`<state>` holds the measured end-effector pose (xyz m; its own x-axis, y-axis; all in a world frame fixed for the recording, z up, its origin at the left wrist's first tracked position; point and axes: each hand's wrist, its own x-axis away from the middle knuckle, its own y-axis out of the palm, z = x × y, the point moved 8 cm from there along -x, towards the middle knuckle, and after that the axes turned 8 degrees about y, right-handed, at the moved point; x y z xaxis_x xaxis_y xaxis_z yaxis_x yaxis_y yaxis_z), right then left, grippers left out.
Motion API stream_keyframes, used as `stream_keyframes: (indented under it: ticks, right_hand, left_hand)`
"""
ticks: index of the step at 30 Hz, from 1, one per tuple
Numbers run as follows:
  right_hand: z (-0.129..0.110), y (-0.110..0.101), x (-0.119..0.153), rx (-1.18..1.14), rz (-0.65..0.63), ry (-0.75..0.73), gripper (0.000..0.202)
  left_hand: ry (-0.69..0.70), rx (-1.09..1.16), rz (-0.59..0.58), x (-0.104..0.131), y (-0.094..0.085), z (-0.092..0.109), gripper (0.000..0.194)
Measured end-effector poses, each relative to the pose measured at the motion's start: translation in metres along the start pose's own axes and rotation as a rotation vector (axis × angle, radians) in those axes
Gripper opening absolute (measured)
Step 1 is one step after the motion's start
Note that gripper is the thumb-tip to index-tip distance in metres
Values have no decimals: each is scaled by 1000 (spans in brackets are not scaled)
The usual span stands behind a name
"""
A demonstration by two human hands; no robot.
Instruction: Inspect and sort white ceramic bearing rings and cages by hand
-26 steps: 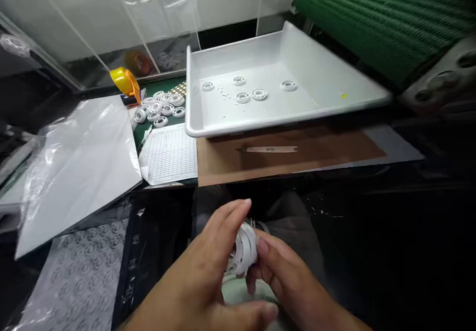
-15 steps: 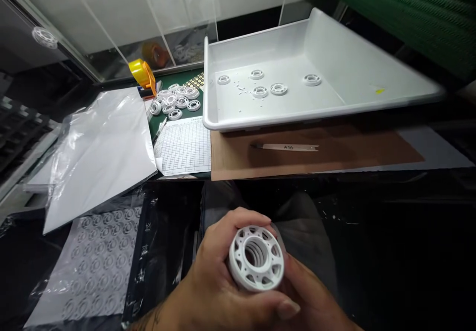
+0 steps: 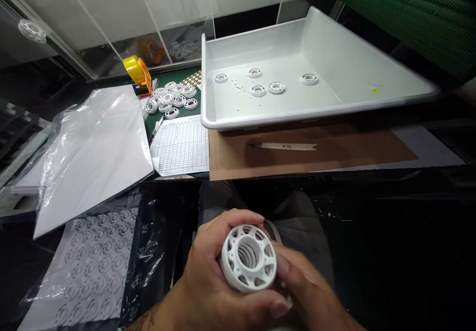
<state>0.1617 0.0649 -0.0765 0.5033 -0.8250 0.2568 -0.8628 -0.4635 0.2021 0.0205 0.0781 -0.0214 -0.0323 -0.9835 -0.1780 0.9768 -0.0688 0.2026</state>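
My left hand [image 3: 211, 271] is wrapped round a stack of white spoked plastic rings [image 3: 248, 259], its thumb below and its fingers over the top. The stack's open centre faces me, and several rings show one behind another inside it. On the right, my right hand [image 3: 305, 284] closes in against the stack with its thumb near the front ring's edge. Behind the stack a curved edge of a further white ring [image 3: 274, 231] shows at the right hand's fingers, which are mostly hidden. Both hands are above my lap.
A white tray [image 3: 334, 110] holds several loose rings and white scraps. Left of it lie a pile of rings [image 3: 173, 98], an orange tape dispenser [image 3: 139, 73], a printed grid sheet [image 3: 182, 147] and bagged white sheets [image 3: 96, 142]. A white cutter-like tool [image 3: 284, 146] rests on brown cardboard [image 3: 349, 147]. Bagged rings [image 3: 96, 266] sit lower left.
The stack has shifted slightly left in view. My right thumb has come up beside the front ring, and the ring edge behind the stack shows more clearly.
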Motion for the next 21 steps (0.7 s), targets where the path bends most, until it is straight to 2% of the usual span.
stream_keyframes:
  ticks: [2, 3, 4, 6, 7, 9, 11, 13, 15, 18, 21]
  right_hand:
    - [-26, -28, 5, 187, 151, -210, 25]
    - [-43, -35, 9, 280, 188, -334, 17]
    - [-58, -36, 12, 375, 163, -448, 23]
    - [-78, -23, 15, 537, -8, -597, 31]
    - [-82, -15, 14, 578, -116, -611, 28]
    - [-85, -6, 9, 518, -259, -571, 30]
    - [-85, -12, 4, 303, -236, -502, 31]
    - [-80, -25, 2, 92, -114, -430, 23]
    - [-72, -29, 3, 23, -50, -363, 18]
    - [-64, -10, 3, 157, -184, -323, 18]
    - [-59, 4, -1, 145, -309, -307, 26]
  left_hand:
    - [-116, -15, -34, 1, -3, -7, 73]
    - [-180, -12, -69, 2, -3, -12, 78]
    - [-245, 4, -107, 3, -1, -16, 85]
    - [-345, 51, -181, 6, 5, -24, 100]
    - [-381, 73, -210, 7, 8, -28, 107]
    - [-419, 116, -214, 8, 10, -32, 112]
    - [-420, 178, -181, 8, 9, -35, 111]
    - [-402, 246, -137, 8, 7, -36, 114]
    - [-367, 282, -113, 9, 5, -36, 122]
    - [-366, 225, -113, 10, 4, -36, 134]
    - [-394, 142, -134, 11, 5, -33, 132]
